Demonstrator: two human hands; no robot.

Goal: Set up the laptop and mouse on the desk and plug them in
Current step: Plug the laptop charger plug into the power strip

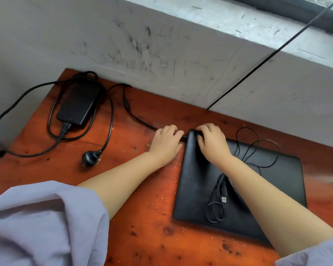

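Step in hand: judged from the pose, the charger's slim plug is being seated in a port at the upper-left corner of the closed laptop.
Left hand: the left hand, at the centre of the frame, has its fingers curled round the charger lead right where the lead meets the laptop's edge; the plug tip itself is hidden under the fingers.
Right hand: the right hand lies on the laptop's upper-left corner, fingers bent over the edge and pressing down, bracing it.
Doing it well: keep the corner pinned, line the plug up square with the port, and push straight in without bending the lead; the port cannot be seen, so feel matters more than sight.
Laptop: lid shut, lying centre-right on the bench.
Mouse lead: a thin mouse cable is looped loosely on the lid, its USB plug lying free; the mouse itself is not visible.
Charger: the power brick sits upper left, its mains plug lying loose on the bench, not yet in any socket.
Surface: reddish, knotted wood, speckled with pale crumbs.
Room: a scuffed grey wall backs the bench; a black wire runs diagonally across it at upper right.
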